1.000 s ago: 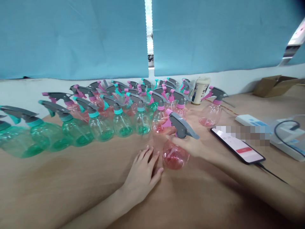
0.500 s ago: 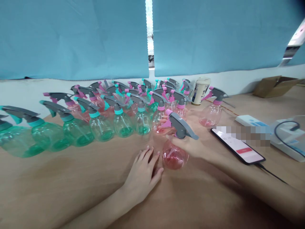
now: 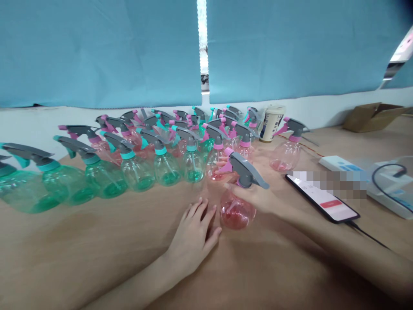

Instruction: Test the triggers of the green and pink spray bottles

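With the held pink spray bottle (image 3: 237, 213) as the clock's centre, the blue cloth (image 3: 97, 51) spans the far side above the wooden table (image 3: 97, 245). The grouped spray bottles (image 3: 137, 172), green and pink, stand from 9 to 12 o'clock. The cardboard box (image 3: 369, 120) sits at 2, the white power strip (image 3: 342, 167) at 3. The left hand (image 3: 190, 237) lies palm down at 7 to 8, fingers slightly spread, grasping nothing; the right hand (image 3: 254, 197) grips the held bottle around its neck, just beneath the grey spray head. The phone (image 3: 322, 198) lies at 3, a lone pink bottle (image 3: 285, 154) at 2, the paper cup (image 3: 271, 125) at 1.
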`<state>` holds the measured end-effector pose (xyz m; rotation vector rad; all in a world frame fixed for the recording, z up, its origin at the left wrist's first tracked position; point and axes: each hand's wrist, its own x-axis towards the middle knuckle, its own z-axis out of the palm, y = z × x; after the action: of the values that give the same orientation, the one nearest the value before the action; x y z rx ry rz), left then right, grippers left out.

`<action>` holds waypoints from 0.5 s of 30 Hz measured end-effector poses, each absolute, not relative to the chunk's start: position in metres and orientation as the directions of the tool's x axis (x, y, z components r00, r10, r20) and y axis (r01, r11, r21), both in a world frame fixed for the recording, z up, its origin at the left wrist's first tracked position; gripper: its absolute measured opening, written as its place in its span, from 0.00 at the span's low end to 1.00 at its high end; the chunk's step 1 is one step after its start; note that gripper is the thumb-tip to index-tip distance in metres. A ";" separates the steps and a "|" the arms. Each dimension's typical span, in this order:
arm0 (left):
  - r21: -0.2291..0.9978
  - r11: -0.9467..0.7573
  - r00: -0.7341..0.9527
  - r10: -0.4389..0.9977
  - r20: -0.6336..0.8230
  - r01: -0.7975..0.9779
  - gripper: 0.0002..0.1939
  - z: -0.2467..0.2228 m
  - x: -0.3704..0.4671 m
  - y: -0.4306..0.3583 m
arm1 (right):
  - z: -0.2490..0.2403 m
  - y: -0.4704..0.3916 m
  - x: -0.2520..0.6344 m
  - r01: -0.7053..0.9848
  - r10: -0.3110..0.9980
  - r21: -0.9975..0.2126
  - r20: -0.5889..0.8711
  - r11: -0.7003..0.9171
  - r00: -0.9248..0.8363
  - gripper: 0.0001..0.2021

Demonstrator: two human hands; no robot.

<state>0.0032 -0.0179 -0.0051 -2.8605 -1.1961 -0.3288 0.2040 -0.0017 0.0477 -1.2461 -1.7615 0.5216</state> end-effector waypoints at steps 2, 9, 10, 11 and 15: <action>0.058 -0.706 0.684 0.701 0.201 0.706 0.23 -0.004 0.003 -0.018 | 0.047 -0.001 0.205 0.539 0.901 -0.738 0.423 0.406 -0.098 0.08; 0.050 -0.706 0.684 0.699 0.209 0.706 0.23 -0.006 0.003 -0.017 | 0.052 -0.003 0.203 0.536 0.911 -0.749 0.398 0.390 -0.107 0.12; 0.051 -0.707 0.684 0.697 0.214 0.705 0.23 -0.007 0.003 -0.017 | 0.053 -0.004 0.203 0.541 0.911 -0.746 0.400 0.389 -0.103 0.12; 0.053 -0.708 0.684 0.696 0.218 0.704 0.22 -0.007 0.003 -0.017 | 0.053 -0.004 0.203 0.543 0.908 -0.742 0.406 0.392 -0.100 0.12; 0.065 -0.706 0.682 0.700 0.213 0.705 0.23 -0.007 0.002 -0.017 | 0.053 -0.005 0.204 0.536 0.904 -0.743 0.415 0.401 -0.101 0.08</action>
<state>0.0024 -0.0173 -0.0072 -2.8600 -1.1950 -0.3472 0.2039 -0.0051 0.0529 -1.2559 -1.7679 0.5197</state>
